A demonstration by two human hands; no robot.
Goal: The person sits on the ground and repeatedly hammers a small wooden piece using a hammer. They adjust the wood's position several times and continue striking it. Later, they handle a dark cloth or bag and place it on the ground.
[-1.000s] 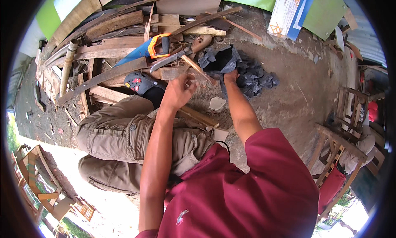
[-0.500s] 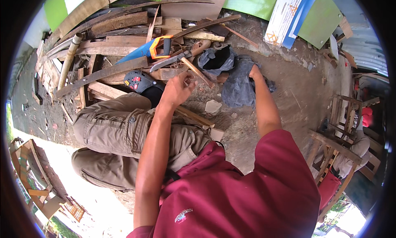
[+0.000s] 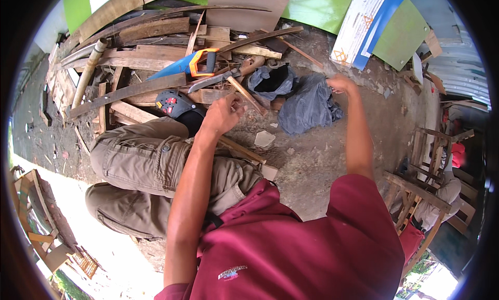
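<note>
My left hand (image 3: 224, 114) is held above the knee with its fingers curled in. Whatever they hold, if anything, is too small to make out. Just beyond it lies a hammer (image 3: 246, 95) with a wooden handle, next to a long-bladed knife (image 3: 212, 81). To the right, my right hand (image 3: 341, 83) pinches the upper right edge of a dark plastic bag (image 3: 307, 108) resting on the ground. A second dark bag (image 3: 272, 81) stands with its mouth gaping, touching the first on its left.
A blue handsaw (image 3: 179, 66) with an orange handle leans on piled timber (image 3: 150, 32) at the back. A dark clog (image 3: 174, 103) shows by my knee. A pale shard (image 3: 264, 139) lies on the dirt. Wooden furniture (image 3: 418, 191) stands at the right; coloured panels (image 3: 364, 27) line the back.
My right hand has moved right, and the bag's upper edge has come with it, so the bag looks fuller and wider. My left hand has barely moved.
</note>
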